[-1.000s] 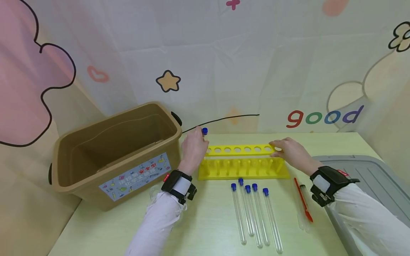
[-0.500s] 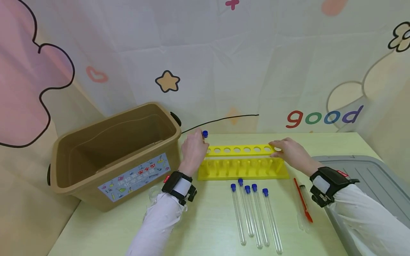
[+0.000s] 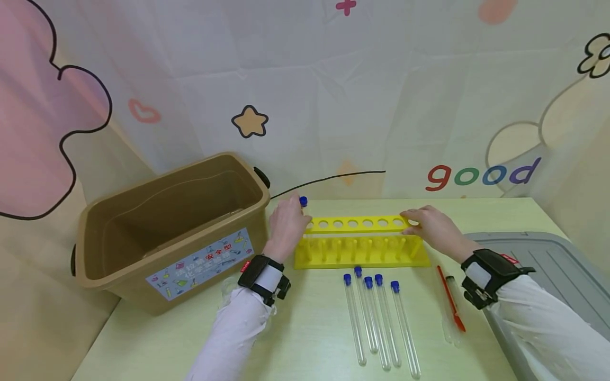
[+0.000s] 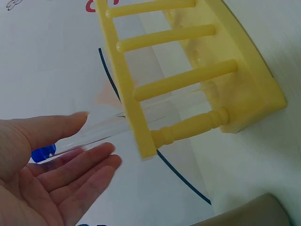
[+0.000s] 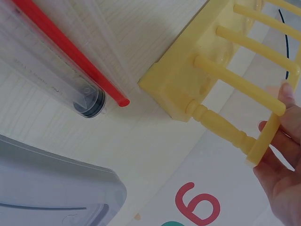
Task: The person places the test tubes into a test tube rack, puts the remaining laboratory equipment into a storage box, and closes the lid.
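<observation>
A yellow test tube rack (image 3: 362, 259) stands on the table. A clear test tube (image 4: 101, 131) with a blue cap (image 3: 303, 201) passes through the rack's leftmost hole and reaches down to its base. My left hand (image 3: 287, 221) is beside the upper part of this tube, thumb and fingers spread on either side of it, the fingers fairly straight in the left wrist view. My right hand (image 3: 434, 226) pinches the right end of the rack's top bar between thumb and fingers. Several capped test tubes (image 3: 381, 323) lie in front of the rack.
A brown bin (image 3: 209, 259) stands at the left, close to my left forearm. Right of the tubes lie a red stick-like tool (image 3: 450, 296) and a syringe (image 5: 70, 80). A grey lid (image 3: 529, 259) lies beneath my right forearm.
The capped tube has sunk a little lower in the rack's left hole. My left hand's fingers have shifted slightly around it; my right hand keeps its place on the rack.
</observation>
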Action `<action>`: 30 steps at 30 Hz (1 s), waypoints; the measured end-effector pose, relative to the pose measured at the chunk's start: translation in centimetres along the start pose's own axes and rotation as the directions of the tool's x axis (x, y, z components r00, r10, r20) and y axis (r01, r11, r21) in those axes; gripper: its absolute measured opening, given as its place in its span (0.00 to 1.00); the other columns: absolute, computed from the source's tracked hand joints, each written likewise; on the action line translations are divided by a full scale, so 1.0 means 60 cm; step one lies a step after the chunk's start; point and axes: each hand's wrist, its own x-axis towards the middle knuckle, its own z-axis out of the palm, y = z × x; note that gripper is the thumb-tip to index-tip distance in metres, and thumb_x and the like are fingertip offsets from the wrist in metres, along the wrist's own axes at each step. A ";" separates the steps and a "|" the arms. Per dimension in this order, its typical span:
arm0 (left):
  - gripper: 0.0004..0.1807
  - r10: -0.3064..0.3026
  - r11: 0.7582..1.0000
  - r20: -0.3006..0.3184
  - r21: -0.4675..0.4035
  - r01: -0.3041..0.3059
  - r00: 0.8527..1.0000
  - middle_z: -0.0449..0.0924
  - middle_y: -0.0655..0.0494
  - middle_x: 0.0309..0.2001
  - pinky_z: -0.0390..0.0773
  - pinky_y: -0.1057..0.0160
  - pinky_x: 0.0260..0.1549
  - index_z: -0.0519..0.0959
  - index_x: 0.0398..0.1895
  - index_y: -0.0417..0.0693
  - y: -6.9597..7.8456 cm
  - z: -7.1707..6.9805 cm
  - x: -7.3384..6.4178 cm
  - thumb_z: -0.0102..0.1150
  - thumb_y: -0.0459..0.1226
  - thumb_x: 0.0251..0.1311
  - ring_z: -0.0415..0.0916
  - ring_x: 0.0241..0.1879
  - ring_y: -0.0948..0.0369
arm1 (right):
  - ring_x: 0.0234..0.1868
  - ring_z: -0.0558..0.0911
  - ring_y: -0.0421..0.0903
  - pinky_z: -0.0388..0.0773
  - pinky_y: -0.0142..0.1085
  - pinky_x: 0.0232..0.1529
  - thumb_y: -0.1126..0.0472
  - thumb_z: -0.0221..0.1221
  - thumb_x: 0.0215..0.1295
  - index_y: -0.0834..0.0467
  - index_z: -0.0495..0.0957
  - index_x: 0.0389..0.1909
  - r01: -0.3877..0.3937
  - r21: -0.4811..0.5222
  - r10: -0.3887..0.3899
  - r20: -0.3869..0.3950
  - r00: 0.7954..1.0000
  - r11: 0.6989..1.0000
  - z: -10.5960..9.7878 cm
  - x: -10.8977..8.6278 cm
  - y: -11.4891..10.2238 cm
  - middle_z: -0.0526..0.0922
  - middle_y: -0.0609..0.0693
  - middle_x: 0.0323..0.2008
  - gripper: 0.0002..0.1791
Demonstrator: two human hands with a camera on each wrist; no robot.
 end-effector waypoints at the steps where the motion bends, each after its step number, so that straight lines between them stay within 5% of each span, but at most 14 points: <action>1: 0.18 -0.008 1.000 0.017 0.011 0.008 1.000 0.69 0.53 0.24 0.67 0.68 0.17 0.71 0.39 0.40 0.001 -0.002 -0.001 0.67 0.37 0.49 0.69 0.21 0.59 | 0.44 0.72 0.61 0.67 0.52 0.46 0.67 0.63 0.53 0.72 0.73 0.50 -0.004 -0.001 0.004 0.002 1.000 1.000 0.000 0.000 0.000 0.76 0.65 0.44 0.23; 7: 0.26 -0.052 0.995 0.193 0.090 0.035 0.980 0.71 0.51 0.30 0.67 0.68 0.20 0.71 0.47 0.36 0.002 -0.015 -0.008 0.68 0.41 0.47 0.69 0.26 0.58 | 0.45 0.71 0.61 0.66 0.53 0.47 0.66 0.62 0.53 0.72 0.72 0.51 -0.019 -0.004 0.019 0.012 1.000 1.000 -0.001 0.000 -0.004 0.76 0.65 0.45 0.24; 11: 0.23 -0.007 0.991 0.269 0.128 -0.029 0.963 0.71 0.50 0.33 0.68 0.66 0.26 0.72 0.45 0.36 -0.010 -0.016 -0.007 0.67 0.39 0.49 0.68 0.30 0.58 | 0.45 0.71 0.61 0.66 0.53 0.47 0.66 0.63 0.53 0.72 0.72 0.50 -0.011 -0.004 0.011 0.005 1.000 1.000 -0.001 -0.001 -0.003 0.76 0.65 0.45 0.24; 22: 0.23 0.067 0.979 0.327 0.163 -0.125 0.943 0.72 0.49 0.35 0.70 0.63 0.35 0.73 0.46 0.35 -0.025 -0.010 0.007 0.67 0.38 0.48 0.67 0.33 0.57 | 0.45 0.71 0.61 0.66 0.53 0.47 0.66 0.63 0.52 0.72 0.73 0.50 0.003 -0.004 -0.003 -0.003 1.000 1.000 0.001 0.000 -0.001 0.76 0.65 0.45 0.24; 30: 0.27 0.097 0.974 0.358 0.158 -0.163 0.929 0.74 0.48 0.48 0.67 0.60 0.47 0.72 0.55 0.40 -0.034 0.001 0.016 0.65 0.37 0.49 0.69 0.43 0.57 | 0.44 0.72 0.61 0.67 0.52 0.46 0.66 0.63 0.52 0.72 0.73 0.49 0.002 -0.008 -0.002 -0.006 1.000 1.000 0.000 0.000 -0.004 0.77 0.65 0.44 0.23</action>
